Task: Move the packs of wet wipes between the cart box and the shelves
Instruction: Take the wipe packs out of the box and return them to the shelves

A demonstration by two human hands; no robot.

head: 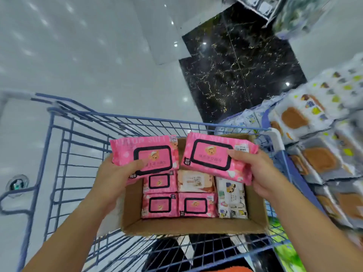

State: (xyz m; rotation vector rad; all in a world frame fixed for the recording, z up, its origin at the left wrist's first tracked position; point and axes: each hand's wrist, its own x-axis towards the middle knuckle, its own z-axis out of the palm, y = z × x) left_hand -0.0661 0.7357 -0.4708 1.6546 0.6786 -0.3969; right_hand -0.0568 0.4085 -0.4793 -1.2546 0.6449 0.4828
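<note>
Glossy white and black marble tiles (98, 55) surround a blue wire cart (59, 144), where a person's left hand (115, 173) grips one pink pack (145, 152) and the right hand (261, 173) grips another pink pack (214, 154) above the cardboard box (192, 226) of wipes packs (194, 205), beside stocked shelves (324, 144). "SOFT" is legible; other print blurs.

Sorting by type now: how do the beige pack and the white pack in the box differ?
Colour: the beige pack is peach-cream; the white pack is white with cartoon pictures. Pose: the beige pack's long side runs left-right; the white pack's runs near-far. Span: the beige pack fills one row; the white pack spans two. Both lie flat in the box.
</note>
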